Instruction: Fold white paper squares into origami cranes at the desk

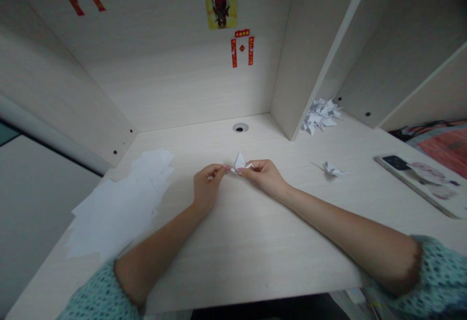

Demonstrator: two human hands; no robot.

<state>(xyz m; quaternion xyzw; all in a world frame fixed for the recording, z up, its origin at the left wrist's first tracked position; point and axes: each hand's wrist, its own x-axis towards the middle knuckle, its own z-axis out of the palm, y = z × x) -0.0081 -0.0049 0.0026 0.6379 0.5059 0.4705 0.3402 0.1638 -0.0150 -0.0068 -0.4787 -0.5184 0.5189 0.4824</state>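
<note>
Between my hands is a white origami crane (239, 160), held just over the pale desk, with one pointed flap standing up. My left hand (208, 184) pinches its thin left point between thumb and fingers. On the other side my right hand (265, 176) grips it near the base, and a small bent tip shows beside the fingers. Part of the folded paper is hidden behind the fingertips. A second white paper crane (332, 169) lies on the desk to the right of my right hand.
Loose white paper sheets (116, 208) are spread at the left. A heap of folded white paper pieces (321, 115) sits behind the upright divider (292, 62). A phone-like patterned item (426, 179) lies at the right. A round cable hole (240, 128) is at the back.
</note>
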